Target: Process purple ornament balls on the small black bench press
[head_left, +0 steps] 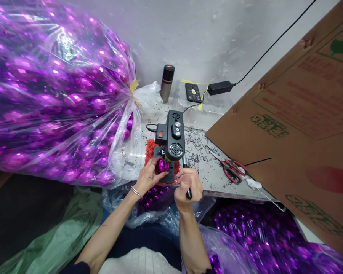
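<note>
Between the thumb and fingers of my left hand is a shiny purple bauble. The bauble sits under the head of a small black bench drill press, which has a red switch on its side. My right hand is wrapped round the black-gripped lever of the press. Beneath the press lie its dark base plate and a red mat. The drill's tip and the spot where it meets the bauble are hidden by the head.
A big clear bag of purple baubles fills the left. Red-handled scissors lie by a cardboard box at right. Behind stand a flask, a phone and a power adapter. Black shavings litter the worktop.
</note>
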A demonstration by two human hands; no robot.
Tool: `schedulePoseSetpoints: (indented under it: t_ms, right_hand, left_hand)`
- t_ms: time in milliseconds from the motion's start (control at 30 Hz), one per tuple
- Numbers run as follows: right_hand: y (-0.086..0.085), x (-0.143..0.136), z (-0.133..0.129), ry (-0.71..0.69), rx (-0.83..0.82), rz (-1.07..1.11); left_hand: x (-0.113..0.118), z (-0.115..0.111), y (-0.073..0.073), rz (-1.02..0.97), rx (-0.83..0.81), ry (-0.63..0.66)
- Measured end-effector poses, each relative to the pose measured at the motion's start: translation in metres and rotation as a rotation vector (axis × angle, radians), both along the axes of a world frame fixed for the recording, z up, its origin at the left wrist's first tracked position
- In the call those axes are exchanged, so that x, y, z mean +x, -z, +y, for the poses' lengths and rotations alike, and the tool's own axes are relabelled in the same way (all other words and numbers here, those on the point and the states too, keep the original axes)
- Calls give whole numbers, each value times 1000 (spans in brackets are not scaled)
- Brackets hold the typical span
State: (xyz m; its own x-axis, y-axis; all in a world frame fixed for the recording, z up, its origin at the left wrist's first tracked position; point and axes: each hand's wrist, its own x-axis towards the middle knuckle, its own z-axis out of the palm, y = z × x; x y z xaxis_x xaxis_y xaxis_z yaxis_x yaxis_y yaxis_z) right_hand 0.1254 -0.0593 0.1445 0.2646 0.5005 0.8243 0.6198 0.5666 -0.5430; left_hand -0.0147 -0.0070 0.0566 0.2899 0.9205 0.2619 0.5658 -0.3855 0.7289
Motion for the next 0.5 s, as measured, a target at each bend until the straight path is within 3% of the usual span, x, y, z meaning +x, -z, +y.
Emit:
schedulePoseSetpoints:
  t_ms: [233,500]
  right_hand:
    - [0,-1,-1,-12,-9,8]
    - [5,1,-1,-7,-5,-3]
  left_hand:
    - [3,5,10,19,72,-19]
    - [15,11,32,-109,186,1]
